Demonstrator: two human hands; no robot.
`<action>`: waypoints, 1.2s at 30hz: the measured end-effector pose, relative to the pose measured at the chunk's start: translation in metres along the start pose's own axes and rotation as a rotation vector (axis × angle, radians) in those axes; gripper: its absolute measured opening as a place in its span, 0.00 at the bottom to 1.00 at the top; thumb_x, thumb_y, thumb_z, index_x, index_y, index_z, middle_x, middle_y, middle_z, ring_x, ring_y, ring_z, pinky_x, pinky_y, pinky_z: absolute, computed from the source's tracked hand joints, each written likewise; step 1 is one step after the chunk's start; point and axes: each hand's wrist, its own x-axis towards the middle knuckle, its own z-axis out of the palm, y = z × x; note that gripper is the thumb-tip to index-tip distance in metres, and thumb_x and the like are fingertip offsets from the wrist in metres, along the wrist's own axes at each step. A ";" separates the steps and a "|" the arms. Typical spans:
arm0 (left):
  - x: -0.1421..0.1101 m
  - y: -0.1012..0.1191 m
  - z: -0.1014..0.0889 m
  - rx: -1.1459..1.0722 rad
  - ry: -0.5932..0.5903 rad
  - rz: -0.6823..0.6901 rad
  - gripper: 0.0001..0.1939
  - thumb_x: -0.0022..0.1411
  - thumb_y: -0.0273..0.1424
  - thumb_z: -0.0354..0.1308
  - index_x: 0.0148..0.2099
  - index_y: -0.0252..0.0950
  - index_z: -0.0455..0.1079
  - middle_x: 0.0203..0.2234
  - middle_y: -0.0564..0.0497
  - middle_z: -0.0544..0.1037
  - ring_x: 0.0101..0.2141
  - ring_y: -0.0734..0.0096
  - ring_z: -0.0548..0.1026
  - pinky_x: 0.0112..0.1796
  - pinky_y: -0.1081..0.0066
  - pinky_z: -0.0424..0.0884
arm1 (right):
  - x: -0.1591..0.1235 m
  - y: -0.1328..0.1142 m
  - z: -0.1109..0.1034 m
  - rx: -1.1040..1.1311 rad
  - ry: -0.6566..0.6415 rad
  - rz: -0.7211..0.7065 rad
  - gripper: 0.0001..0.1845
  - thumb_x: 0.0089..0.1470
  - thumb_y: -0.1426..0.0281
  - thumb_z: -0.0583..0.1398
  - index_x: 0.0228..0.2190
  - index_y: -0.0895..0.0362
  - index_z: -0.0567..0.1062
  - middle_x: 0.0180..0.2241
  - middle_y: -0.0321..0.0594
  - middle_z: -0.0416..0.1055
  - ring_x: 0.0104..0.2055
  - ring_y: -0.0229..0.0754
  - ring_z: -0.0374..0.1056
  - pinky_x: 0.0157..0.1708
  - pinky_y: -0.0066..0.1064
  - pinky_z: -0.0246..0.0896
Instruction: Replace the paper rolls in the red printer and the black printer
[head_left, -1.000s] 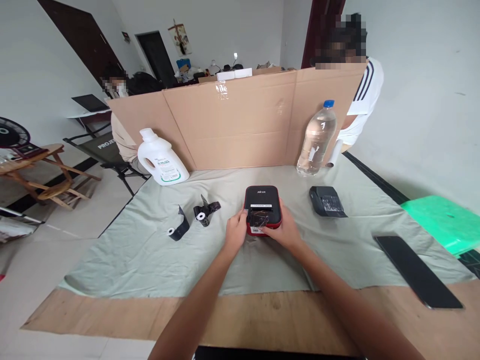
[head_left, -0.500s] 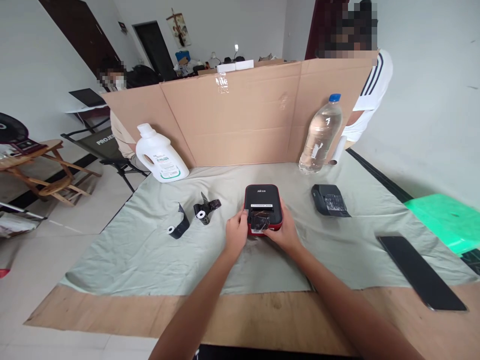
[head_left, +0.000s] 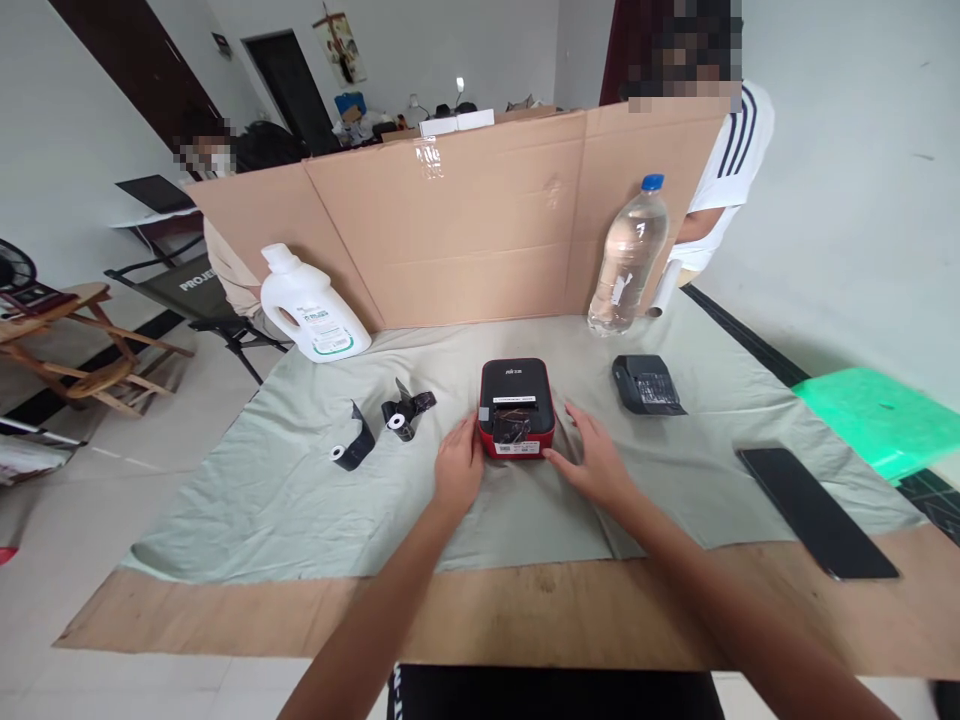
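A red and black label printer (head_left: 516, 380) sits on the grey-green cloth in front of me, with a strip of dark printed paper (head_left: 513, 427) hanging from its front slot. Along the printer's left side rests my left hand (head_left: 459, 467), its fingers stretched forward and holding nothing. My right hand (head_left: 596, 466) is open at the other side, fingers spread; its thumb is close to the printer's front right corner, and I cannot tell if it touches. Left of the printer lie a small dark paper roll (head_left: 355, 446) and a tangled dark roll (head_left: 405, 412).
A cardboard panel (head_left: 465, 230) stands along the back. Before it are a white detergent jug (head_left: 319, 318) and a large clear bottle (head_left: 630, 260). To the right lie a small black device (head_left: 646, 384) and a black phone (head_left: 814, 510). Two people are behind the panel.
Both hands have loosened from the printer's sides; my right hand has opened and moved off to the right. The printer stays on the cloth. The view has shifted slightly.
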 end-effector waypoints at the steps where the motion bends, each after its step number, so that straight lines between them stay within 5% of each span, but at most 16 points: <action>1: -0.005 -0.006 0.002 0.100 -0.021 0.029 0.25 0.74 0.32 0.43 0.68 0.33 0.64 0.64 0.39 0.70 0.64 0.53 0.68 0.64 0.51 0.63 | -0.010 0.005 -0.013 -0.064 -0.030 -0.017 0.35 0.59 0.53 0.61 0.62 0.56 0.63 0.55 0.55 0.70 0.58 0.60 0.67 0.56 0.54 0.64; 5: -0.019 -0.019 0.007 0.357 -0.116 0.076 0.29 0.74 0.33 0.42 0.73 0.30 0.56 0.70 0.37 0.59 0.70 0.51 0.56 0.68 0.45 0.54 | -0.059 0.021 -0.063 -0.266 -0.221 -0.035 0.20 0.58 0.54 0.64 0.44 0.55 0.70 0.42 0.47 0.72 0.45 0.54 0.70 0.44 0.44 0.67; 9: -0.020 -0.020 0.007 0.419 -0.161 0.093 0.29 0.75 0.34 0.40 0.73 0.29 0.54 0.71 0.38 0.57 0.71 0.52 0.55 0.68 0.46 0.54 | -0.092 0.020 -0.085 -0.436 -0.368 -0.154 0.25 0.53 0.49 0.68 0.38 0.55 0.69 0.40 0.46 0.70 0.42 0.54 0.67 0.41 0.43 0.64; 12: -0.020 -0.019 0.005 0.440 -0.178 0.077 0.30 0.75 0.35 0.41 0.74 0.29 0.53 0.71 0.38 0.56 0.71 0.53 0.55 0.68 0.47 0.54 | -0.099 0.013 -0.081 -0.524 -0.386 -0.270 0.20 0.58 0.52 0.65 0.36 0.55 0.70 0.38 0.45 0.69 0.40 0.53 0.65 0.39 0.41 0.61; 15: -0.021 -0.018 0.004 0.441 -0.171 0.078 0.30 0.75 0.35 0.41 0.74 0.31 0.53 0.71 0.38 0.57 0.71 0.52 0.55 0.68 0.46 0.55 | -0.100 0.009 -0.070 -0.568 -0.366 -0.370 0.08 0.63 0.66 0.62 0.32 0.54 0.70 0.36 0.44 0.68 0.38 0.50 0.63 0.38 0.39 0.57; 20: -0.022 -0.017 0.003 0.446 -0.193 0.068 0.30 0.75 0.35 0.41 0.74 0.32 0.53 0.72 0.40 0.55 0.71 0.54 0.54 0.68 0.48 0.54 | -0.104 0.012 -0.061 -0.564 -0.391 -0.507 0.16 0.49 0.89 0.56 0.29 0.55 0.69 0.34 0.43 0.68 0.36 0.47 0.61 0.35 0.36 0.54; 26: -0.022 -0.015 0.001 0.461 -0.211 0.059 0.30 0.75 0.35 0.40 0.74 0.31 0.54 0.72 0.41 0.53 0.72 0.54 0.53 0.69 0.48 0.52 | -0.108 0.017 -0.066 -0.510 -0.488 -0.536 0.16 0.47 0.89 0.56 0.31 0.56 0.70 0.36 0.42 0.69 0.38 0.47 0.62 0.38 0.37 0.57; 36: -0.022 -0.016 0.003 0.468 -0.200 0.074 0.30 0.75 0.35 0.40 0.74 0.31 0.55 0.72 0.42 0.54 0.71 0.53 0.54 0.68 0.47 0.53 | -0.107 0.009 -0.067 -0.540 -0.471 -0.527 0.13 0.52 0.86 0.57 0.29 0.56 0.71 0.35 0.42 0.70 0.37 0.47 0.63 0.37 0.37 0.58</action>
